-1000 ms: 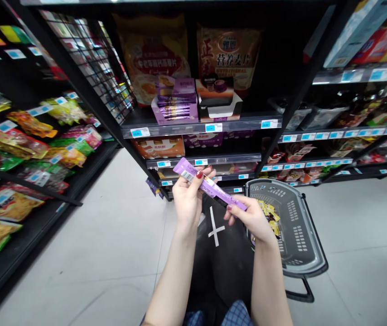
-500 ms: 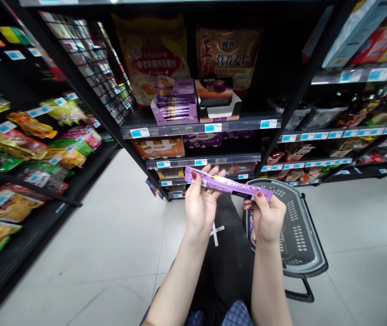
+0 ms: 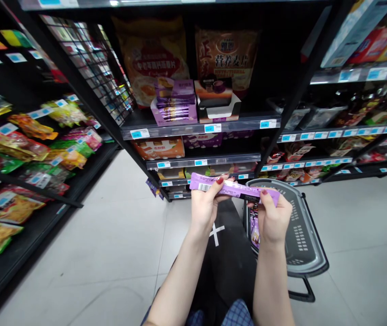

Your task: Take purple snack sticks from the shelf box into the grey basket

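Observation:
A long, narrow purple stick sachet (image 3: 236,189) is stretched sideways between my two hands, its barcode showing near the left end. My left hand (image 3: 207,203) pinches it left of the middle, thumb on top and fingers underneath. At the other end my right hand (image 3: 275,215) grips it between thumb and fingers. On the shelf ahead, an opened purple display box (image 3: 175,113) holds several similar purple sticks. Below my right hand stands a grey shopping basket (image 3: 311,244), with purple packets (image 3: 254,231) partly visible inside.
Beside the purple box is a brown and white display carton (image 3: 219,102), with large cereal bags (image 3: 227,54) behind. A rack of snack bags (image 3: 10,208) runs along the left. Dark shelving (image 3: 316,136) continues to the right. Pale tiles (image 3: 118,235) cover the floor.
The sachet has shifted slightly right and down with both hands. My left thumb has slid along it toward the middle, uncovering the barcode.

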`<state>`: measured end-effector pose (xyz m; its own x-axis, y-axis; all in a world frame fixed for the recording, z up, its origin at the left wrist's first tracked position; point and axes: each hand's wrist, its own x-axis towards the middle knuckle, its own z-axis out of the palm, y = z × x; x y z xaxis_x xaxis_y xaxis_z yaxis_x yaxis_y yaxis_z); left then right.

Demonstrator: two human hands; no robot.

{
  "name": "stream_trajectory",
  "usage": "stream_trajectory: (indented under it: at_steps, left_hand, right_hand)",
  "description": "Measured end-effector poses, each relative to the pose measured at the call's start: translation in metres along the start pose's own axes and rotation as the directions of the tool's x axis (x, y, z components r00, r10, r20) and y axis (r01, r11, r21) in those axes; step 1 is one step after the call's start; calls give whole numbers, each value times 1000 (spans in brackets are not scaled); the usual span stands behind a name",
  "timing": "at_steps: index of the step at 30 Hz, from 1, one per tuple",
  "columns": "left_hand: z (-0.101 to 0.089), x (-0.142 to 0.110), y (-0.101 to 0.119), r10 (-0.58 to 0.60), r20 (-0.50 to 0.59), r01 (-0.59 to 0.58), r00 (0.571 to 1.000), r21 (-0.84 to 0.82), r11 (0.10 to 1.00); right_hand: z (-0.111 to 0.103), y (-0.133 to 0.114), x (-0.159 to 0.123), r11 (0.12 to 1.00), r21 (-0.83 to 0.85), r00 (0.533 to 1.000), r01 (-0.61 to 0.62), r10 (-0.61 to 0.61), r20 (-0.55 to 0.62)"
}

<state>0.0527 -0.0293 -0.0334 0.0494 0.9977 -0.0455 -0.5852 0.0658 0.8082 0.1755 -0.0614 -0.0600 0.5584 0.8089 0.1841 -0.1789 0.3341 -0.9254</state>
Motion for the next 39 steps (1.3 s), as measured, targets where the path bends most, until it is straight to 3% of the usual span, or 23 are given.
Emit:
stream_trajectory:
  at_steps: [6, 12, 17, 22, 32, 39]
  left_hand:
    - [-5, 7, -4, -71, -41, 72, 997, 29, 997]
    - [-10, 14, -9, -145, -12, 145, 989, 9, 989]
    - [-12, 14, -8, -58, 90, 59, 994, -10, 998]
    - [-23, 16, -4, 51, 188, -52, 981, -2, 999]
    - [-25, 11, 8, 43, 273, -48, 961, 10, 999]
    - [-30, 17, 6, 47, 203, -64, 978, 80, 995]
  right_hand:
    - [2, 0, 5, 995, 13, 994, -97, 97, -46]
    - [2, 5, 10, 978, 45, 977, -202, 205, -58]
    - [-3, 3, 9, 993, 17, 993, -113, 114, -38]
    - [-21, -2, 7, 1000, -29, 996, 12, -9, 89]
    - [-31, -14, 6, 1000, 24, 988, -14, 10, 152]
    - [-24, -15, 4, 999, -30, 997, -33, 36, 71]
